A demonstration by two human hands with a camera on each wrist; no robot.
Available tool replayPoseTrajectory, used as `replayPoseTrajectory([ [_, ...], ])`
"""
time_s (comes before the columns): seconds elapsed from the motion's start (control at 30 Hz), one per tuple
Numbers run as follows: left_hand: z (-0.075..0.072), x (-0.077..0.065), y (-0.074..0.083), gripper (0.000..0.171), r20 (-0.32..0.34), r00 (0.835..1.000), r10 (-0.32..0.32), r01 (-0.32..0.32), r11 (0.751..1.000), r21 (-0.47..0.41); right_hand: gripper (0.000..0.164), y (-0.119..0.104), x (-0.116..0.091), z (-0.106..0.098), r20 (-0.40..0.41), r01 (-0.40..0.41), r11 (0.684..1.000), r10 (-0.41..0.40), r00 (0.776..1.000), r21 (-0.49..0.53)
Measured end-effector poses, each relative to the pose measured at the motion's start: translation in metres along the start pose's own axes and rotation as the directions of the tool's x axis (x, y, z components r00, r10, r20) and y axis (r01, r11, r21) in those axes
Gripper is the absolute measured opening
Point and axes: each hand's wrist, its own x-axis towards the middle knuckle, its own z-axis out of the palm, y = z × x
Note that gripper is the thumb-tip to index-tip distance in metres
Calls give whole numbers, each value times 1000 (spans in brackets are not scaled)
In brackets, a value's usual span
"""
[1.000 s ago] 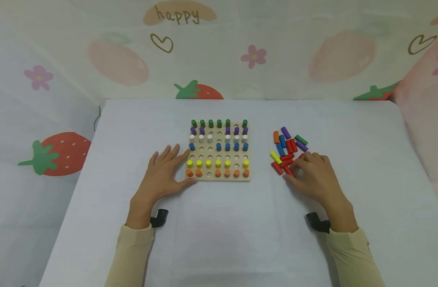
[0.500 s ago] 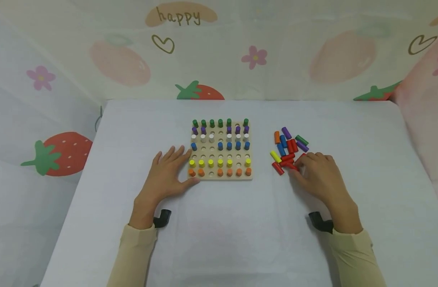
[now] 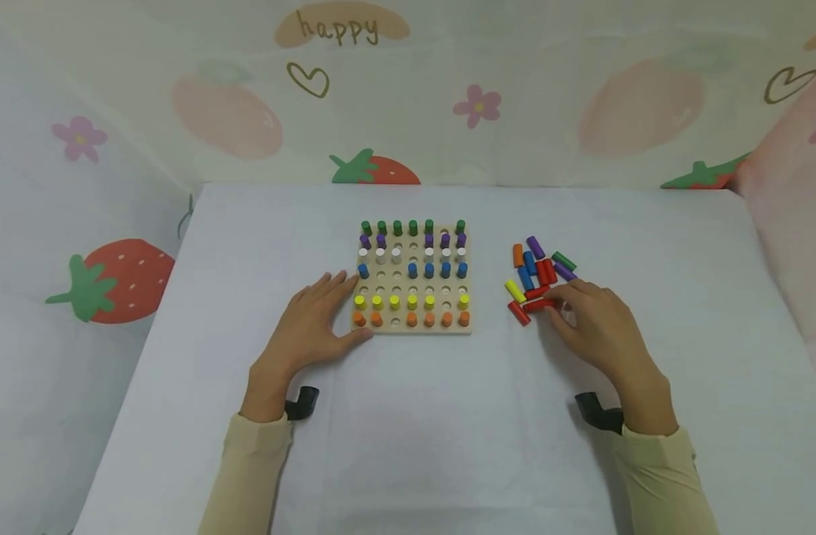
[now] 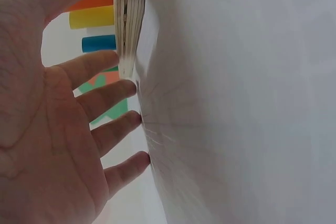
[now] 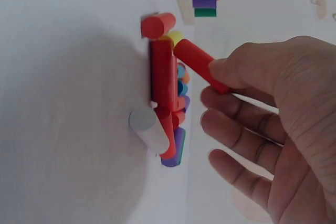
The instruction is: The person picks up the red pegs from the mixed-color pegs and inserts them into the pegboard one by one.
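Observation:
In the head view, a wooden pegboard (image 3: 415, 331) holds rows of green, purple, white, blue, yellow and orange pegs, with several bare holes. My left hand (image 3: 308, 325) lies spread at its left side, thumb at the near left corner and index finger at the left edge. In the left wrist view, the other fingertips rest on the cloth. Above the pile of loose pegs, my right hand (image 3: 602, 327) pinches a red peg (image 5: 200, 65) between thumb and index finger, tilted and raised over the others. The remaining fingers are loosely bent.
Loose pegs lie right of the board: several red pegs (image 3: 519, 313), a yellow peg (image 3: 515, 290), an orange peg (image 3: 518, 255), a green peg (image 3: 565, 261), plus blue and purple ones. A white peg (image 5: 149, 129) lies nearest the right wrist camera. White cloth (image 3: 408, 446) covers the table.
My right hand has picked a red peg out of the pile and lifted it slightly. My left hand keeps its place at the board, while the view shifts a little.

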Motion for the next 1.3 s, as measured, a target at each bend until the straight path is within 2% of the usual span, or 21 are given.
replayPoseTrajectory([
  [0.23,0,3,3,97,4,1000,3,-3,1000,-24,26,-8,5,4,-62,70,993,-65,996,91],
  [0.47,-3,4,6,98,-17,1000,2,-3,998,-58,26,-23,19,8,17,42,990,-45,999,132],
  [0.73,-2,11,7,104,3,1000,2,-2,997,-74,22,-39,33,16,11,118,978,-122,992,174],
  [1.0,-5,14,9,106,9,1000,-5,6,997,-72,23,-52,51,19,43,184,968,-194,980,170],
  [1.3,-5,11,11,104,-4,1000,3,-3,996,-87,29,-69,69,19,124,193,970,-211,969,146],
])
